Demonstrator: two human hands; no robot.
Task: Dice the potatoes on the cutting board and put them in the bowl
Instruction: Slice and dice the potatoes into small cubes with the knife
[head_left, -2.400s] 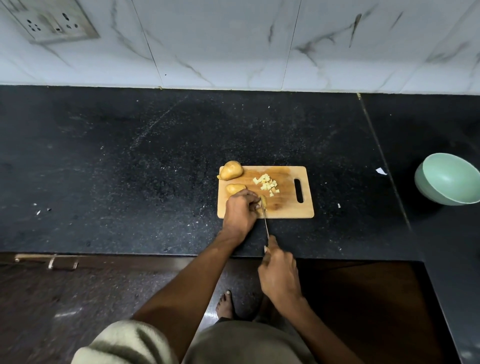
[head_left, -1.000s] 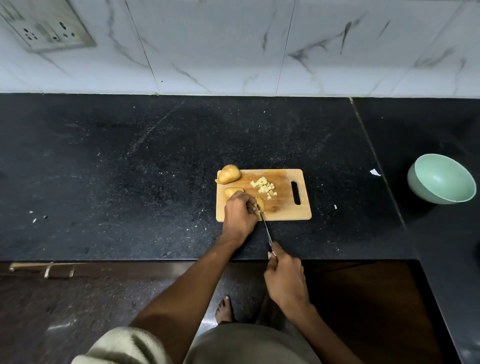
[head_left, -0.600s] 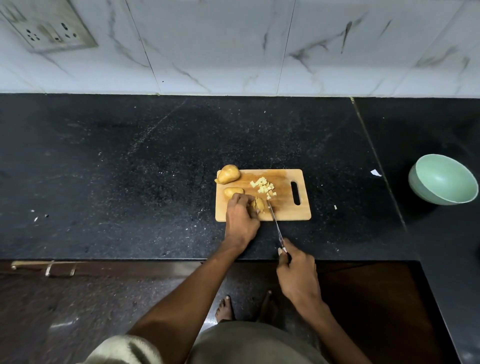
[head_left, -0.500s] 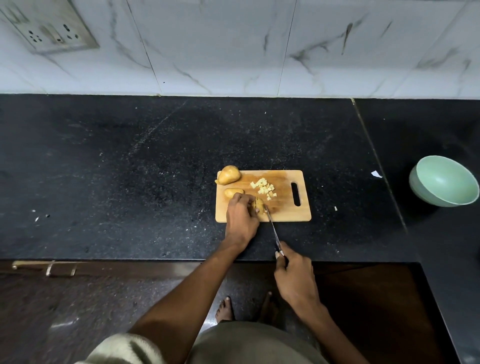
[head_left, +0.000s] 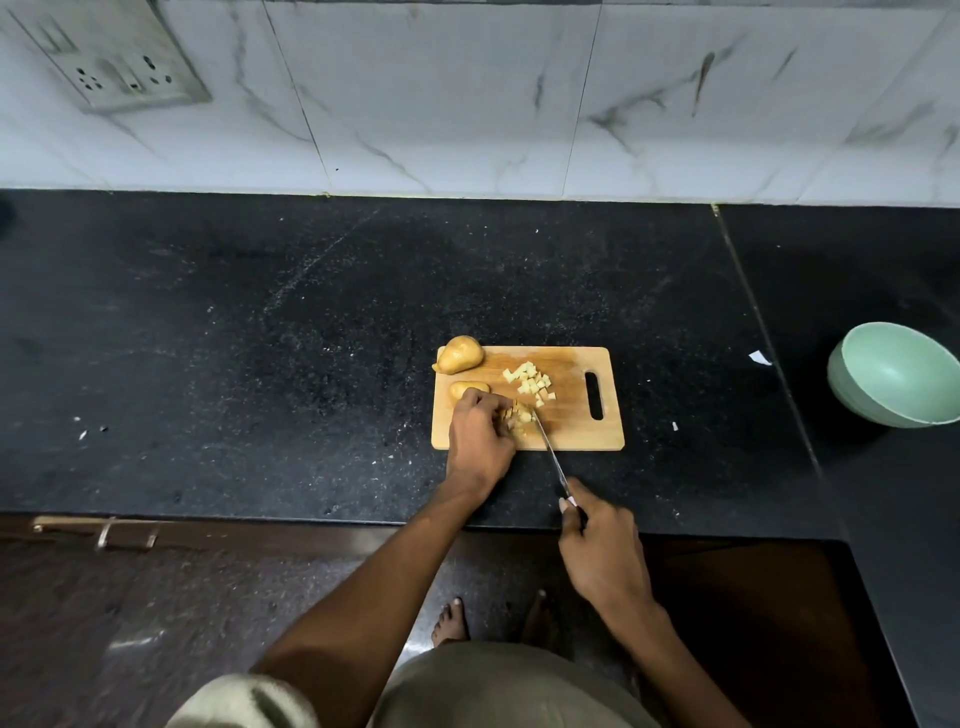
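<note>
Your left hand has a curled grip on the partly cut yellow potato piece on the rectangular wooden cutting board. Your right hand grips the slim steel knife, blade beside that piece. The pale green round bowl sits well apart on the black counter.

Left hand holds a partly cut potato piece on the cutting board. Right hand grips the knife, blade beside the piece. Green bowl stands well apart.
</note>
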